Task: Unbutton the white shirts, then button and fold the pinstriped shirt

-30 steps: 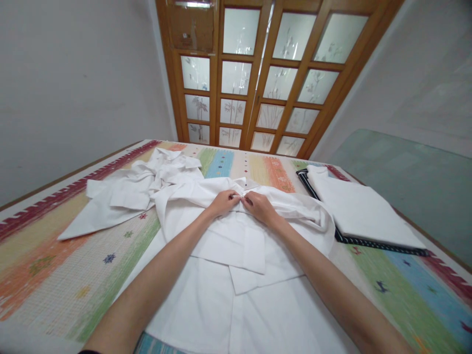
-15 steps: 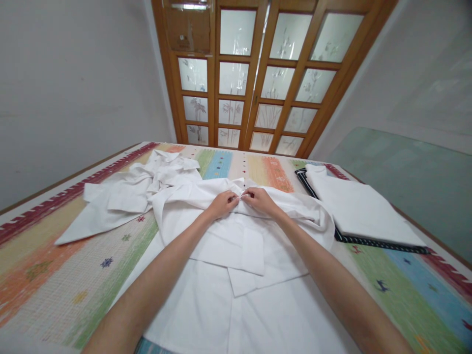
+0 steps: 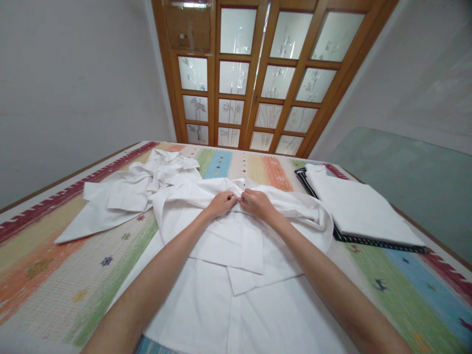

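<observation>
A white shirt [image 3: 206, 290] lies spread out before me, its sleeves folded in across the body and the cuffs [image 3: 252, 250] overlapping near the middle. At its far end my left hand [image 3: 224, 202] pinches the fabric near the collar. Close beside it, almost touching, my right hand [image 3: 254, 201] pinches the same part of the shirt from the right. The fingers of both hands are closed, and the small bit of cloth between them is mostly hidden.
A crumpled white garment [image 3: 136, 184] lies to the left, touching the shirt's edge. On the right sits a folded white garment [image 3: 365, 206] on top of a black-and-white patterned one [image 3: 383, 244]. A striped, colourful cloth [image 3: 96, 285] covers the table. Wooden glass-paned doors [image 3: 239, 103] stand beyond.
My right hand has turned slightly and its fingers have curled in more at the collar. My left hand has barely moved. The shirt and other garments lie as before.
</observation>
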A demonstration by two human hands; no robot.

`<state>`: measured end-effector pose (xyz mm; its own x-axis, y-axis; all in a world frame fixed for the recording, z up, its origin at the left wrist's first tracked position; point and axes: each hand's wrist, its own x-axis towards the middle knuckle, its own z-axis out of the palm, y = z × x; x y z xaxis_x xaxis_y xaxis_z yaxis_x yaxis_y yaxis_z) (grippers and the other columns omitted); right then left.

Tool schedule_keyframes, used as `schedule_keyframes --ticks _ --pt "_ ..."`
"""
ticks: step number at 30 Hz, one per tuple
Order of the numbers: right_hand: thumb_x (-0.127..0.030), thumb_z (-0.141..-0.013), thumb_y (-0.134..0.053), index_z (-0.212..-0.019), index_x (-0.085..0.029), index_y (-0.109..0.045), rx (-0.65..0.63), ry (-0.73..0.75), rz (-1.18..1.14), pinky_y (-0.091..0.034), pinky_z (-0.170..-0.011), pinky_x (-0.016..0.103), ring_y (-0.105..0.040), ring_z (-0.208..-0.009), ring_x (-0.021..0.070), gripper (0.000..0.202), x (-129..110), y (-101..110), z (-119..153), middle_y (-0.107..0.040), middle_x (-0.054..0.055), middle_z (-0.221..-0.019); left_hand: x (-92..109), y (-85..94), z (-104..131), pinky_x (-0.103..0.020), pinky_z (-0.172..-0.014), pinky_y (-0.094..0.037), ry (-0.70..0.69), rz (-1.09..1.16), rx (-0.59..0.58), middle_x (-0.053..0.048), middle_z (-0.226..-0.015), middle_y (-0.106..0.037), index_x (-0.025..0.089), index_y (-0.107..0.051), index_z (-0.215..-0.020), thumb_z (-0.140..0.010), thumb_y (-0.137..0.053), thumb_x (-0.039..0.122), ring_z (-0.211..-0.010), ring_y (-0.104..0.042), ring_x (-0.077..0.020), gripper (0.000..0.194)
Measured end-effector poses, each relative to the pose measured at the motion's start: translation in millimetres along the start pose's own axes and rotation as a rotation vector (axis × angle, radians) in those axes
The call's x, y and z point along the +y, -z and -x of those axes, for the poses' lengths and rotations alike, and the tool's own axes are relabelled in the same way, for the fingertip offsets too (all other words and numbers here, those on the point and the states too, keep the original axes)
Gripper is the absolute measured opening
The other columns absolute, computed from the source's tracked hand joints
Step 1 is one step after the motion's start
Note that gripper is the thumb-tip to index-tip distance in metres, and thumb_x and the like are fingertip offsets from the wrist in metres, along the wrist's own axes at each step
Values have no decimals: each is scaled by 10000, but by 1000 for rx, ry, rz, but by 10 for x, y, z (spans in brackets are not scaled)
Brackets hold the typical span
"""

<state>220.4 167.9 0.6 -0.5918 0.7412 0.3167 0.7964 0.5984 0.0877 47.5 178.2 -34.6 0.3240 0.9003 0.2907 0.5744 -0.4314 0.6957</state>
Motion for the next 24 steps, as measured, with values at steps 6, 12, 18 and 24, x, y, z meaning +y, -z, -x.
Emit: schedule_keyframes --ticks 6,12,18,24 --pt "-145 -901 -426 -810 -116 -597 57 72 16 -311 -583 251 -565 -675 157 196 -18 -159 14 -640 91 -769 7 -1 -1 -246 -679 -414 -3 -21 13 -20 -737 -645 145 -654 -744 -840 -456 287 -708 -549 -152 262" --pt "-136 -863 -445 -749 -158 -544 201 41 -89 -321 -586 240 -527 -608 139 153 5 -337 26 -606 43 -694 26 19 1 -242 -690 -422 -4 -16 7 -17 -761 -667 147 -671 -771 -837 -458 286 -718 -559 -150 263" --pt "-185 -849 -467 -709 -178 -527 289 -26 -211 -344 -590 238 -543 -607 152 152 7 -408 24 -604 41 -666 22 9 10 -251 -737 -436 -17 -2 21 -28 -815 -690 150 -701 -832 -842 -463 315 -766 -575 -159 290" --pt "-215 -820 -499 -751 -168 -576 321 -133 -311 -397 -637 241 -593 -664 171 114 4 -417 17 -647 53 -694 -8 -5 11 -254 -743 -442 -55 8 45 -38 -832 -694 148 -710 -866 -848 -476 331 -742 -570 -156 297"
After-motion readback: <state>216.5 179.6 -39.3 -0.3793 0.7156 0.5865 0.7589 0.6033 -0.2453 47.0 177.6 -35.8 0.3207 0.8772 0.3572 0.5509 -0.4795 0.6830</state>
